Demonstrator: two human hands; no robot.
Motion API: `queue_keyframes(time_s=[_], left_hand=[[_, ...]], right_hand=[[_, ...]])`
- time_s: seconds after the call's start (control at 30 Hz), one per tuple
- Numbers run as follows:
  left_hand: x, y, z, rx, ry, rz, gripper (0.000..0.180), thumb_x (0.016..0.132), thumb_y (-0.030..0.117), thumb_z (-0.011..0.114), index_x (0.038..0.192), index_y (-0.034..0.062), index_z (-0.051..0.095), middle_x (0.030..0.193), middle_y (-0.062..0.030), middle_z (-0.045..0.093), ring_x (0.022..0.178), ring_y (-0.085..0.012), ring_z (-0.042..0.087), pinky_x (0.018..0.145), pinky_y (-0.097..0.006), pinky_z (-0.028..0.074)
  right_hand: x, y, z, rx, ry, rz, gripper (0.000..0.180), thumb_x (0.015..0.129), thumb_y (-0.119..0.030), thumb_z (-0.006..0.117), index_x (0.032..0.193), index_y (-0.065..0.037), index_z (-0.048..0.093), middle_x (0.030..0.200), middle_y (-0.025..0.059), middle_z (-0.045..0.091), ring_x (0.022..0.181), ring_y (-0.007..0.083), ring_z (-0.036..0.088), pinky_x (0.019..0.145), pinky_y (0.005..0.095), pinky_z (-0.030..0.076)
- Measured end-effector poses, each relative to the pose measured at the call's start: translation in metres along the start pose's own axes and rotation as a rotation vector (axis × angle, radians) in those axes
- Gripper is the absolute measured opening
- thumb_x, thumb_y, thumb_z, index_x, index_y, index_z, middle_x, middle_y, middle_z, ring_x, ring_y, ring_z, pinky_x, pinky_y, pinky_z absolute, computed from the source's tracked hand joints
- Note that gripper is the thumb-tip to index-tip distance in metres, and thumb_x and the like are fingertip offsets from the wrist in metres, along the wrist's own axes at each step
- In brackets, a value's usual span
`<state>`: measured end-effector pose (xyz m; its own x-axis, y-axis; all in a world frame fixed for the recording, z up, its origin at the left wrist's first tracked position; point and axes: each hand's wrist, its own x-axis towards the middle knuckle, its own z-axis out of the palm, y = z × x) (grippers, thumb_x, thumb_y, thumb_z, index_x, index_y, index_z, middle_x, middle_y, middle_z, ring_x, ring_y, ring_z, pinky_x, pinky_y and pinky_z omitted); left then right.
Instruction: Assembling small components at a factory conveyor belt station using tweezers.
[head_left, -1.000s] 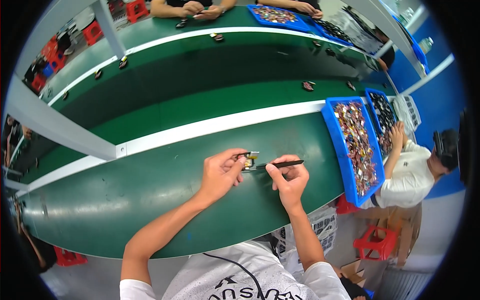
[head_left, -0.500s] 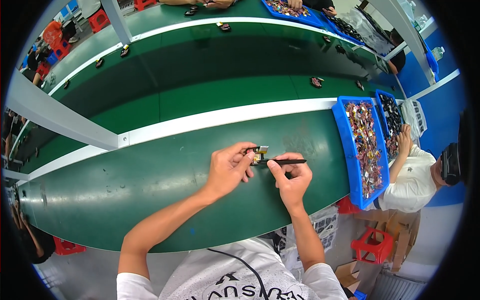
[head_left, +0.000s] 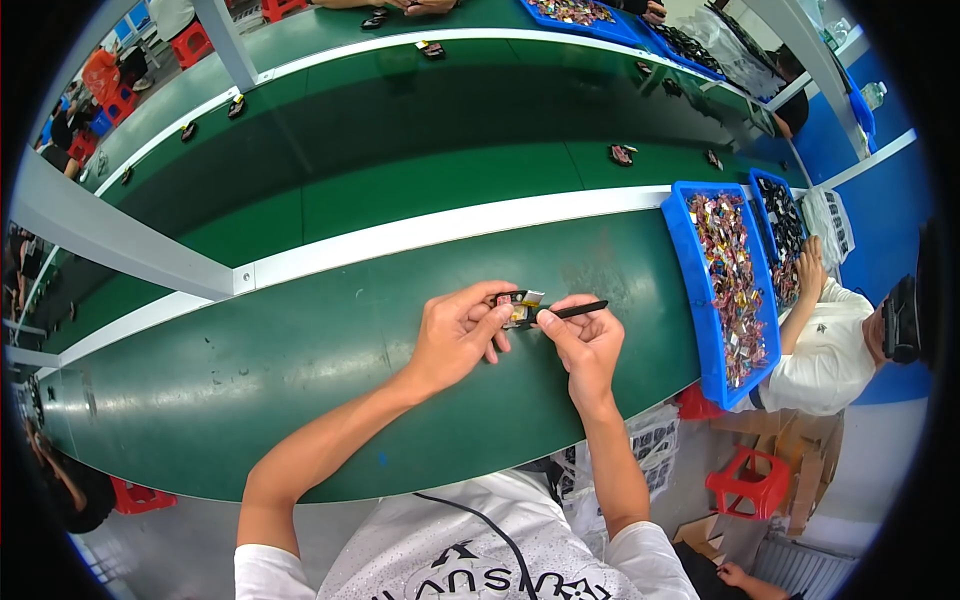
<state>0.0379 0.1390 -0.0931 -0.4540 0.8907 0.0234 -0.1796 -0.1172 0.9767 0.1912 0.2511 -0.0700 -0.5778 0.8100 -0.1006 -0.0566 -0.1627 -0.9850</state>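
Note:
My left hand (head_left: 455, 330) is closed on a small black-cased electronic assembly (head_left: 517, 313), pinched between thumb and fingers above the green bench. A silvery flap (head_left: 533, 297) sticks up at its upper edge, and something pale and yellowish shows inside. In my right hand (head_left: 588, 350) is a slim black stick-like tool (head_left: 585, 308), gripped between thumb and forefinger. Its inner end meets the assembly's right side; whether it is tweezers or a pry stick I cannot tell. My fingers hide part of both things.
A blue tray (head_left: 712, 345) of small wired parts stands at the bench's right end, beside another blue tray (head_left: 757, 178) of black parts. A co-worker's hand (head_left: 811, 268) reaches into that one. Beyond the white rail (head_left: 450, 236), small assemblies lie on a green belt (head_left: 400, 185).
The tool in my right hand has tilted, its outer end now higher. Assemblies on the belt have shifted slightly left. Another person's hand has come into view at the lower right.

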Motion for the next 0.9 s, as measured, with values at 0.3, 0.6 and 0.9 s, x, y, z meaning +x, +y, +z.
queue_keyframes(time_s=[0.3, 0.6, 0.9], left_hand=[[0.001, 0.0, -0.001, -0.005, -0.002, -0.015, 0.027, 0.1, 0.001, 0.061, 0.126, -0.0066, 0.063, 0.086, -0.0113, 0.071, 0.066, -0.0123, 0.068, 0.051, -0.025, 0.055], [0.0, 0.003, -0.001, 0.011, -0.001, -0.028, 0.027, 0.1, 0.0, 0.06, 0.126, -0.0069, 0.063, 0.085, -0.0108, 0.07, 0.065, -0.012, 0.067, 0.052, -0.025, 0.055], [0.002, 0.005, -0.004, 0.01, -0.042, -0.068, 0.028, 0.104, 0.01, 0.06, 0.125, -0.0075, 0.063, 0.077, -0.0096, 0.069, 0.061, -0.0125, 0.065, 0.052, -0.026, 0.053]], right_hand=[[0.0, 0.0, -0.001, 0.007, 0.018, 0.012, 0.015, 0.089, 0.005, 0.075, 0.1, 0.005, 0.065, 0.089, 0.0111, 0.072, 0.079, 0.0134, 0.071, 0.071, 0.023, 0.056], [-0.001, -0.001, 0.0, 0.007, 0.023, -0.022, 0.016, 0.088, 0.005, 0.075, 0.1, 0.004, 0.065, 0.087, 0.0083, 0.071, 0.074, 0.0093, 0.067, 0.065, 0.0199, 0.052], [0.0, 0.01, -0.003, -0.043, 0.018, -0.227, 0.017, 0.086, 0.006, 0.078, 0.096, 0.002, 0.066, 0.08, 0.0024, 0.068, 0.057, -0.0019, 0.048, 0.05, 0.0159, 0.034]])
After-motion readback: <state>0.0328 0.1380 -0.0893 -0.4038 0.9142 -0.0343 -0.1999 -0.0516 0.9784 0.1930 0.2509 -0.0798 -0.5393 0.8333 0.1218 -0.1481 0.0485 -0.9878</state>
